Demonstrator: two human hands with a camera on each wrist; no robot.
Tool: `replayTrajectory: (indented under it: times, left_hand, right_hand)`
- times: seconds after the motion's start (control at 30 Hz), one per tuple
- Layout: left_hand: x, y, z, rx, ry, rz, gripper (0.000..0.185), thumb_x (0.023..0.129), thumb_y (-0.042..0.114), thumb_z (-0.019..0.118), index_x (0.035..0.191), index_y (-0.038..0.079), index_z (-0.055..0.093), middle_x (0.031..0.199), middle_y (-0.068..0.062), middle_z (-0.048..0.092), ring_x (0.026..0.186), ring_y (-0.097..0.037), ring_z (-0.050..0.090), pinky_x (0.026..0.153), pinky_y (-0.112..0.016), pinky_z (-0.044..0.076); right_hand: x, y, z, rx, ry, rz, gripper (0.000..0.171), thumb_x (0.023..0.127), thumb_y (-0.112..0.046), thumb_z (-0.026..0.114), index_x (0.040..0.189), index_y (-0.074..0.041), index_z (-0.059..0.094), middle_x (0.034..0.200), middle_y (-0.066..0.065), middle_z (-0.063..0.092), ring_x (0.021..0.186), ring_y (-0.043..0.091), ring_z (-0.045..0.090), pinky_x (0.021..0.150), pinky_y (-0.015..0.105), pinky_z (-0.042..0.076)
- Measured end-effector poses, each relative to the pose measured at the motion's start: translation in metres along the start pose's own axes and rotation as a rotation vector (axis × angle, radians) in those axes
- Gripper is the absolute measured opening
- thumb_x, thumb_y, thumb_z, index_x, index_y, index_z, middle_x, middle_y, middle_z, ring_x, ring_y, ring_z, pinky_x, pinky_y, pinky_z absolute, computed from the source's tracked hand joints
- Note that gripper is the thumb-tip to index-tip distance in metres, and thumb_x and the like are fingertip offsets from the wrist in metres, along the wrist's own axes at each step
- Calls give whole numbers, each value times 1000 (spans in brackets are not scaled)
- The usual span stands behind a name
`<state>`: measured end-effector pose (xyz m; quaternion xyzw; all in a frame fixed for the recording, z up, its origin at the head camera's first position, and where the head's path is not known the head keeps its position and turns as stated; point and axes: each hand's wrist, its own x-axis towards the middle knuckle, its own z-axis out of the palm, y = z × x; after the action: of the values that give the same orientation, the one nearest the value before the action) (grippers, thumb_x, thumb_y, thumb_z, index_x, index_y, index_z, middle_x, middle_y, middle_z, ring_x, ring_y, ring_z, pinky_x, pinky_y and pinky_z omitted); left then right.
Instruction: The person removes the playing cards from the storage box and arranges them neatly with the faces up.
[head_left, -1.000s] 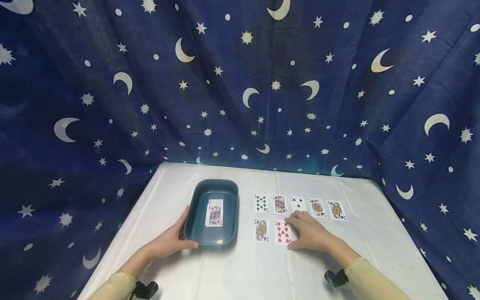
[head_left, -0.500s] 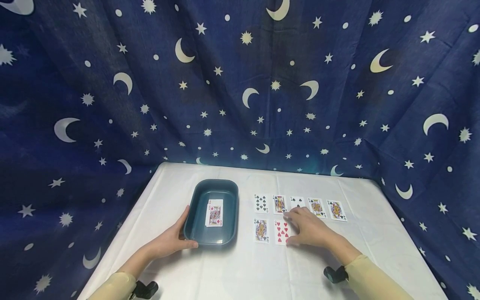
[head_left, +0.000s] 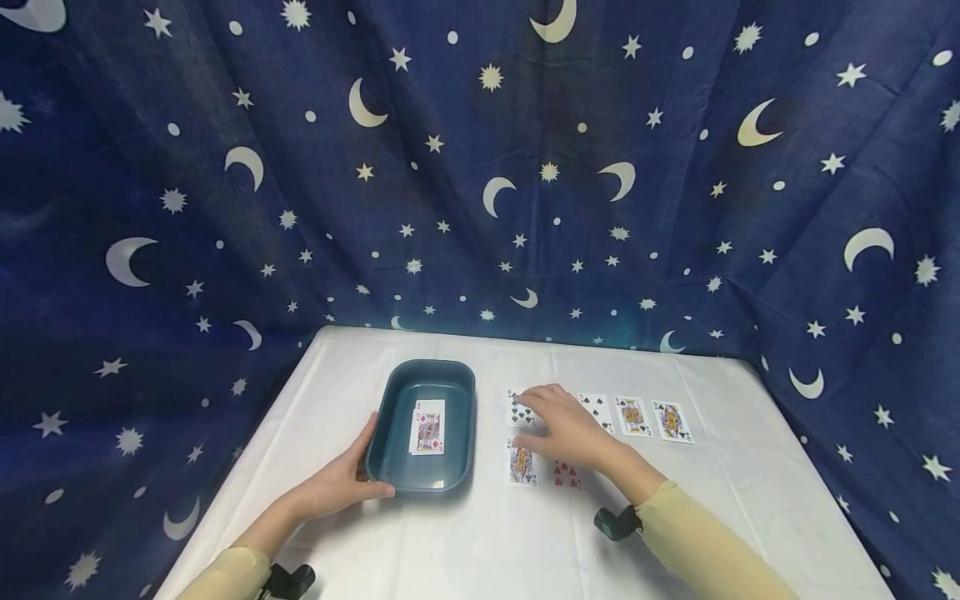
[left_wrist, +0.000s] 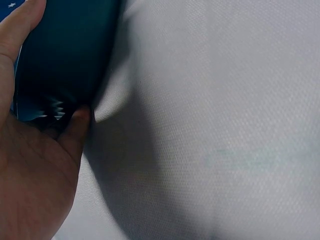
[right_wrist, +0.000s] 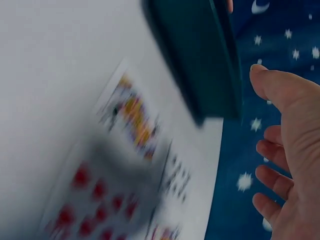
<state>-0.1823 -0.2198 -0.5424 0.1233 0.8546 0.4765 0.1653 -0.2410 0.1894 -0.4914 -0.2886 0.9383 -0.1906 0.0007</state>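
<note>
My left hand (head_left: 337, 480) grips the near left corner of a dark teal tray (head_left: 468, 433), thumb at the near side and fingers along the left side. In the tray lies a small stack of playing cards (head_left: 428, 432), a red diamond face card on top. My right hand (head_left: 566, 429) hovers with relaxed, spread fingers over the left part of two rows of face-up cards, holding nothing. Beneath or beside it are a queen of clubs (head_left: 522, 467), a card of hearts (head_left: 567, 477) partly covered, and a spade number card (head_left: 520, 413). One back-row card is hidden by the hand.
Farther right in the back row lie another low spade card (head_left: 597, 408) and two face cards, a nearer one (head_left: 633, 416) and an outer one (head_left: 672, 422). A white cloth covers the table (head_left: 480, 550). A dark blue star-and-moon curtain (head_left: 450, 167) hangs behind and at the sides.
My right hand has moved left and slightly away from me, from beside the heart card to over the left cards. My left hand stays on the tray.
</note>
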Motion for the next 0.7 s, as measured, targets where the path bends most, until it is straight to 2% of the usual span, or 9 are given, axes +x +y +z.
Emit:
replayTrajectory:
  times: [0.17,0.37,0.53,0.7]
  left_hand:
    - [0,0,0,-5,-2,-2,128,82,30,88,165,15,-9,171,-16,-7,154,-41,5,119,-52,26]
    - [0,-1,0,-17,-5,-8,128,83,30,88,165,16,-9,171,-16,-7,154,-41,8,119,-52,29]
    - [0,-2,0,-32,-17,3,126,84,29,87,165,17,-9,171,-16,-7,153,-42,12,117,-51,33]
    - [-1,-2,0,-36,-22,7,125,85,28,86,165,17,-10,171,-16,-6,152,-43,17,116,-51,35]
  right_hand:
    - [31,-34,6,2,-18,-69,71,89,-54,74,147,-17,56,146,0,56,138,20,45,117,45,37]
    - [67,-66,24,-56,-94,-129,75,86,-54,76,147,-15,56,144,1,57,137,20,47,117,42,37]
    - [88,-83,40,-164,-144,-166,78,81,-55,81,144,-15,60,140,1,60,132,20,50,116,37,38]
    - [101,-90,51,-247,-178,-172,79,77,-59,83,140,-15,63,132,0,62,121,18,52,110,35,43]
